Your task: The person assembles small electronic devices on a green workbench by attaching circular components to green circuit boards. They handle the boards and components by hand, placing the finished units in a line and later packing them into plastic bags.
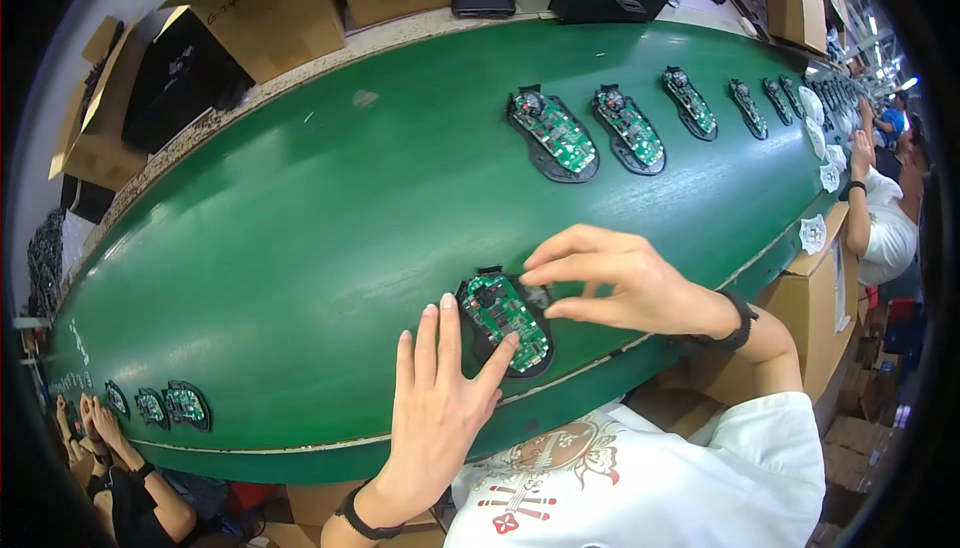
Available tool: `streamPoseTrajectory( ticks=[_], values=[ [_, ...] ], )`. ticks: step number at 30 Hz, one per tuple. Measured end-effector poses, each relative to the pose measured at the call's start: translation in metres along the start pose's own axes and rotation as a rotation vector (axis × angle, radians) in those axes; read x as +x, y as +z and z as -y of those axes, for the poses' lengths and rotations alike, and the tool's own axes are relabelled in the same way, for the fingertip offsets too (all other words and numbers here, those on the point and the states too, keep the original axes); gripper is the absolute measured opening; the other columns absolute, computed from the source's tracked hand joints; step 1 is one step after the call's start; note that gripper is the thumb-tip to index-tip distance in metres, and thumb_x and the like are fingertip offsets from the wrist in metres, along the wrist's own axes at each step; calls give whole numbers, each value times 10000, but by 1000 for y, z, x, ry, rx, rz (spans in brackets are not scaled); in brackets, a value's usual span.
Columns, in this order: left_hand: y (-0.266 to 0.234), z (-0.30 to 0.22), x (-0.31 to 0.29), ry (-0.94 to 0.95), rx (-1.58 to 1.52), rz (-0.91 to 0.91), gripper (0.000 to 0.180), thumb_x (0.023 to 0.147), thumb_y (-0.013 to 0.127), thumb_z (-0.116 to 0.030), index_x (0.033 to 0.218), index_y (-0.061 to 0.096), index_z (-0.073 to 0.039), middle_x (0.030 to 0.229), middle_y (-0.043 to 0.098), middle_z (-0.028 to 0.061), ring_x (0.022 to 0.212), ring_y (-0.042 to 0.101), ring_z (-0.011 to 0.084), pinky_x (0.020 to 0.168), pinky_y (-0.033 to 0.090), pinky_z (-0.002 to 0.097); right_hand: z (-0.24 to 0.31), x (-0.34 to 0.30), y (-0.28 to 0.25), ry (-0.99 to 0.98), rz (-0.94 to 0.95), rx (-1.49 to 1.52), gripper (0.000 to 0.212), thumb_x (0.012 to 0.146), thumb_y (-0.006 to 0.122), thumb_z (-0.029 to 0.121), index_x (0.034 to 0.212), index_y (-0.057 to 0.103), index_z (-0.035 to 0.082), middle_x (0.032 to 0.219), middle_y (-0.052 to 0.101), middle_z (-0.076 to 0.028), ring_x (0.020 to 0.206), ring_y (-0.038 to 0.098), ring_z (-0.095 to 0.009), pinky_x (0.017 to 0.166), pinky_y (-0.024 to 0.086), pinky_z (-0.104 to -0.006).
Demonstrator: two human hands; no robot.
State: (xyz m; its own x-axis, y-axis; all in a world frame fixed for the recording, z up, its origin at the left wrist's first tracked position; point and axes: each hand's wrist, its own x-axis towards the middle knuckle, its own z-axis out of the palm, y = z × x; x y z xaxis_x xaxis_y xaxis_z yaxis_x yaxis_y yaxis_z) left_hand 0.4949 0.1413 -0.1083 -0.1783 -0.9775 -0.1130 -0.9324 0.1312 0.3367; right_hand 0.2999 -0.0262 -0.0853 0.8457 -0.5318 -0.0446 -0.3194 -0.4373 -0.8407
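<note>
A dark plastic housing with a green circuit board in it lies on the green belt in front of me. My left hand is open, fingers stretched flat. Its thumb tip rests on the lower part of the board, and its fingertips lie beside the housing's left edge. At the upper right edge of the housing, my right hand is bent in a pinch. Between its thumb and index finger sits a small greyish, see-through piece, whose kind I cannot make out.
Farther along the belt lie similar housings with boards, several to the right and a few at the far left. White parts line the right edge. Cardboard boxes stand beyond the belt. Co-workers' hands appear on both sides.
</note>
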Motion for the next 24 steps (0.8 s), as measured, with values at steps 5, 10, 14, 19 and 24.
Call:
streamPoseTrajectory(
  ticks=[5, 10, 14, 19, 24],
  values=[
    [9, 1, 4, 21, 72, -127, 577, 794, 747, -215, 1352, 598, -224, 1469, 412, 287, 1319, 463, 416, 1046, 423, 567, -4, 16, 30, -250, -38, -355, 385, 777, 804, 124, 1149, 712, 93, 1121, 700, -23, 867, 650, -206, 582, 550, -305],
    [10, 2, 8, 17, 59, -130, 495, 844, 648, -130, 1332, 612, -207, 1448, 428, 291, 1295, 487, 403, 1039, 435, 558, -10, 21, 37, -306, -100, -476, 407, 747, 799, 103, 1143, 708, 73, 1104, 700, -24, 790, 614, -190, 549, 532, -291],
    [8, 3, 9, 29, 56, -117, 494, 849, 620, -96, 1333, 612, -195, 1442, 426, 299, 1268, 504, 402, 1036, 439, 555, -6, 23, 42, -361, -121, -632, 425, 713, 792, 94, 1130, 710, 74, 1048, 684, -18, 762, 586, -168, 528, 511, -264],
    [15, 6, 13, 30, 35, -138, 572, 762, 757, -144, 1317, 638, -220, 1422, 447, 278, 1218, 526, 391, 1026, 451, 524, -1, 22, 42, -379, -106, -770, 400, 739, 742, 82, 1136, 700, 48, 965, 645, -10, 741, 567, -156, 501, 489, -259],
    [13, 6, 13, 41, 22, -117, 559, 762, 753, -138, 1308, 649, -205, 1415, 448, 289, 1191, 540, 386, 1015, 458, 517, 2, 31, 36, -285, 49, -704, 415, 738, 715, 74, 1149, 687, 29, 909, 607, -19, 786, 574, -168, 486, 482, -282]
  ],
)
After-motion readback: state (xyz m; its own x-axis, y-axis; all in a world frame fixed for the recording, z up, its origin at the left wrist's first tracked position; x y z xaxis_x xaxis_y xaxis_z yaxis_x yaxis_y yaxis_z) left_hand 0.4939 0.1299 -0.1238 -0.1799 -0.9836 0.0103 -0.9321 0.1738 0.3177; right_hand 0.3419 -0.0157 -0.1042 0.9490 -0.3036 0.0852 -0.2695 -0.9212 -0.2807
